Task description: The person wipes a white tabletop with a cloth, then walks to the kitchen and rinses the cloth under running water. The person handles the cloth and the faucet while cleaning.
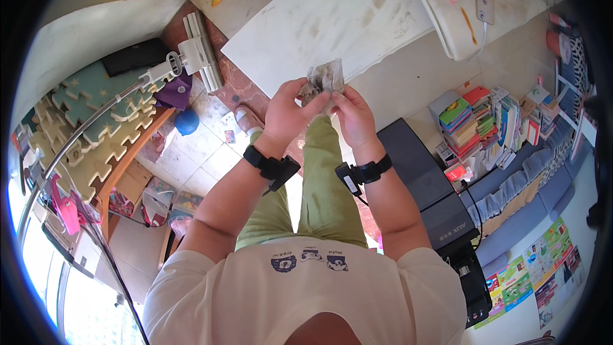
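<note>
Both my hands hold a crumpled, thin whitish wipe or cloth [325,79] with dark grey stains, in front of me at the middle of the view. My left hand [293,110] grips its left and lower side, with the thumb laid across it. The fingertips of my right hand [353,112] pinch its lower right edge. Beyond the hands, a white panel [330,14] bears brownish and grey smudges. Whether the wipe touches the panel cannot be told. Each wrist wears a black strap with a small device.
A white table [440,19] at the upper right holds a phone and a crumpled grey cloth. Stacked books [469,129] and a dark box-shaped appliance [416,163] are at the right. Foam mats [105,105], a blue ball [187,122] and a curved metal pole [91,124] lie left.
</note>
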